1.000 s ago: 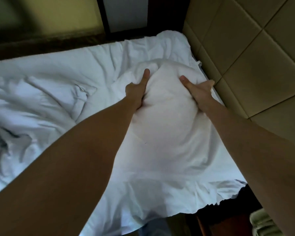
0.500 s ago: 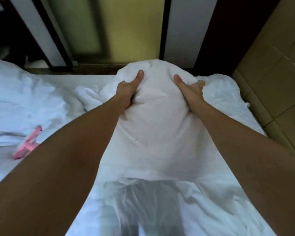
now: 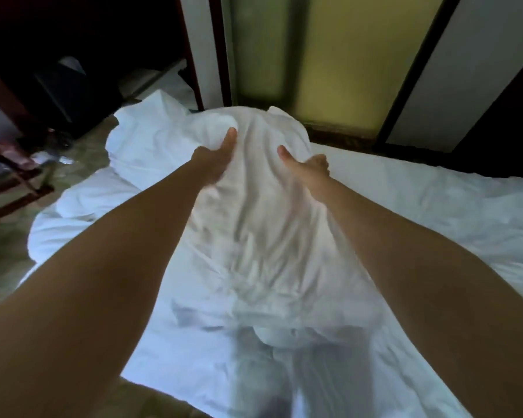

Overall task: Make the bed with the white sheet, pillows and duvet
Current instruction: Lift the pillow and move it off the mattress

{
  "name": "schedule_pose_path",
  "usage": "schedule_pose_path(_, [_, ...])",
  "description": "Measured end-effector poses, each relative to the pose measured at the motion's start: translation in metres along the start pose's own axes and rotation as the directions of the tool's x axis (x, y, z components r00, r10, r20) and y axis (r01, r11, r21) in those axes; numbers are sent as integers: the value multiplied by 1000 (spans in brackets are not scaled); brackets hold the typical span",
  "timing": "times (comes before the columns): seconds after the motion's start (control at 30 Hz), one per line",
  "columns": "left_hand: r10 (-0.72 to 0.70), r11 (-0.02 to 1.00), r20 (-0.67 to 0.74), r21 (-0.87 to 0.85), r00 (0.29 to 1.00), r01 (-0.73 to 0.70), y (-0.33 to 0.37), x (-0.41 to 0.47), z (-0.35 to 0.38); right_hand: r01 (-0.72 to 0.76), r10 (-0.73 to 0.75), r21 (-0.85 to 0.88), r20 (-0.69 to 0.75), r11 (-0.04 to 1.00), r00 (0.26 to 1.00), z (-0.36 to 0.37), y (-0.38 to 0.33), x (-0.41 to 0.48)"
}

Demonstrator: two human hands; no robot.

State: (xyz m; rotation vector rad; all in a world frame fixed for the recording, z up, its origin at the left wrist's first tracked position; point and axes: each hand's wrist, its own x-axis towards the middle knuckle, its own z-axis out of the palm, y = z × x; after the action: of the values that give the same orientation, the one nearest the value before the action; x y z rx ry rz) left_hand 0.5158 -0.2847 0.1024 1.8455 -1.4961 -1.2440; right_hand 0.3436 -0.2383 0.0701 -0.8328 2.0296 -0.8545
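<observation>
A white pillow (image 3: 260,212) in a loose, wrinkled case is held up in front of me over the bed. My left hand (image 3: 213,159) grips its upper left side, thumb up on the front. My right hand (image 3: 307,167) grips the upper right side the same way. The open end of the case hangs down near the bottom of the view. Beneath lies the white sheet (image 3: 435,212) on the mattress. A crumpled white duvet (image 3: 139,152) is bunched at the bed's far left and spills toward the floor.
A frosted yellow-green panel with dark frames (image 3: 329,61) stands beyond the bed. Dark wooden furniture (image 3: 15,176) and clutter sit on the patterned floor (image 3: 82,158) at the left.
I have swung the pillow leftward, away from the padded headboard, which is out of view now. Both hands keep the same grip. The floor and dark furniture have come into view at left.
</observation>
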Motion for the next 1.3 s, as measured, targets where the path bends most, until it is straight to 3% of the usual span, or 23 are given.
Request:
schedule_pose_path(0.1, [-106, 962, -4, 253, 994, 104, -27, 22, -6, 10, 22, -220, 143, 975, 989, 34, 2, 1])
schedule_pose_path(0.23, [-79, 947, 119, 319, 990, 37, -29, 27, 4, 63, -45, -185, 99, 981, 994, 45, -8, 4])
schedule_pose_path(0.4, [-95, 924, 110, 379, 989, 46, -41, 32, 13, 109, -104, -123, 45, 986, 994, 32, 6, 15])
schedule_pose_path(0.53, [-83, 964, 164, 263, 983, 37, -36, 29, 31, 119, -115, -114, 43, 986, 992, 10, 31, 16])
schedule_pose_path(0.8, [127, 986, 363, 58, 923, -159, -15, -1, 111, 56, -60, -40, -107, 998, 992, -45, 91, 7])
schedule_pose_path(1.1, [147, 940, 479, 205, 865, -273, 5, -50, 209, 8, 26, 154, -214, 988, 976, -135, 176, -31])
schedule_pose_path(1.3, [149, 939, 573, 173, 806, -297, 21, -106, 292, -45, 88, 175, -246, 984, 965, -200, 238, -54])
